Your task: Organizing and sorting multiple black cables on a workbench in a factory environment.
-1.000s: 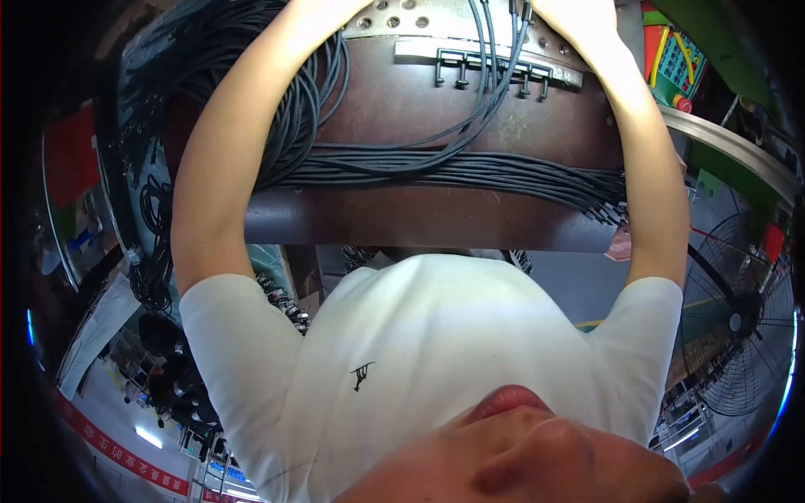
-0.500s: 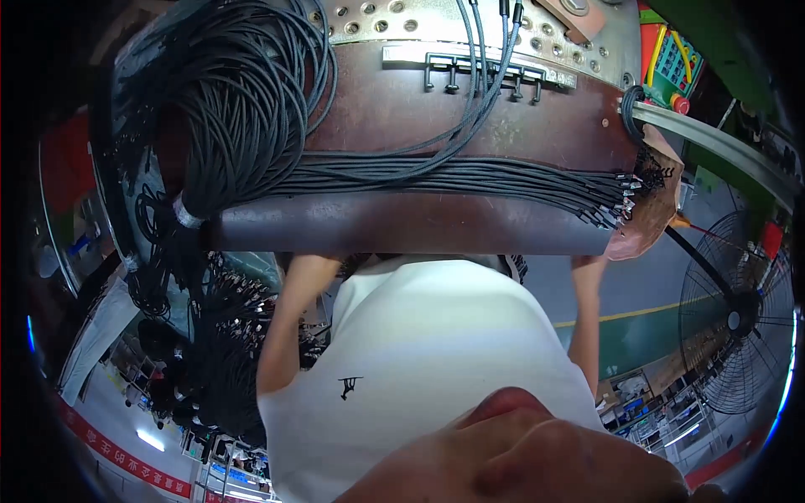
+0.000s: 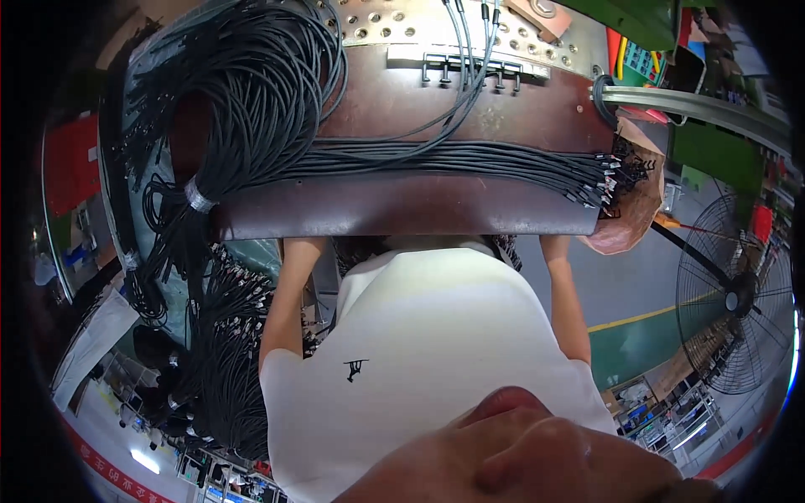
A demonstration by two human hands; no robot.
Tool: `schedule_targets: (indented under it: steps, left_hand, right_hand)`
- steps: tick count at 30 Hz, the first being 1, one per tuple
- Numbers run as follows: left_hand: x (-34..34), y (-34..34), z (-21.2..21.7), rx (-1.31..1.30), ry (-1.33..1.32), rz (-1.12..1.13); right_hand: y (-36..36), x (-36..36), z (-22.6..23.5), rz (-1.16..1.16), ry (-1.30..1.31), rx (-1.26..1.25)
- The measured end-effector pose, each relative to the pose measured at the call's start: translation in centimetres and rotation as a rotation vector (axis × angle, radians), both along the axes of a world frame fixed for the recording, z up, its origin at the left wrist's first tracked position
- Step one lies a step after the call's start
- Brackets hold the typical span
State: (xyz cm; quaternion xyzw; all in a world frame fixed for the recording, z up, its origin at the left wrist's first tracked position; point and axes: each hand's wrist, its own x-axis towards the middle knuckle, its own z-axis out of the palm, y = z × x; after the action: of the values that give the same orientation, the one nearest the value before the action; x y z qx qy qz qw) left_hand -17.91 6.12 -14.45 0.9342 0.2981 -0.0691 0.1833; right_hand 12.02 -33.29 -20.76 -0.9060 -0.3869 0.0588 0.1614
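Both my forearms reach up to the near edge of a dark brown work board (image 3: 386, 210). My left forearm (image 3: 289, 289) passes under its left part and my right forearm (image 3: 566, 293) under its right part. The board hides the fingers of each hand, so what they touch cannot be seen. On top lies a row of black cables (image 3: 453, 159), their metal-tipped ends (image 3: 605, 183) fanned out at the right. A thick looped bundle of black cables (image 3: 260, 109) rests at the left, bound by a silvery tie (image 3: 198, 195).
A metal bar with black hooks (image 3: 470, 65) is fixed near a perforated plate (image 3: 377, 25). Brown paper (image 3: 629, 218) hangs at the right corner beside a metal rail (image 3: 696, 101). A large black fan (image 3: 729, 298) stands right. More cable bundles (image 3: 226, 369) hang lower left.
The view has shifted, so the board and cables sit slightly higher and the right side lies further left. My right forearm has moved left along the board's edge. The cables keep their arrangement.
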Motion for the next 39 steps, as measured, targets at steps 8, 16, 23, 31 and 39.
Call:
schedule_targets:
  steps: [8,16,23,31,39]
  left_hand:
    - [-0.3,0.5,-1.4,0.016,0.112,0.004]
    - [5.1,-2.8,10.4,-0.528,0.093,-0.329]
    - [17.9,-8.6,12.6,-0.603,-0.568,-0.629]
    - [14.6,-4.1,10.1,0.288,-0.275,-0.376]
    - [16.1,0.5,13.1,-0.022,-0.405,-0.29]
  right_hand:
    - [1.7,0.1,1.8,-0.095,0.07,0.135]
    - [4.2,2.2,16.8,0.357,0.752,-0.465]
    - [22.2,8.9,17.6,0.511,-0.409,0.211]
    - [21.5,12.4,13.7,0.46,-0.349,0.244]
    - [13.9,10.1,19.6,0.259,-0.47,0.419]
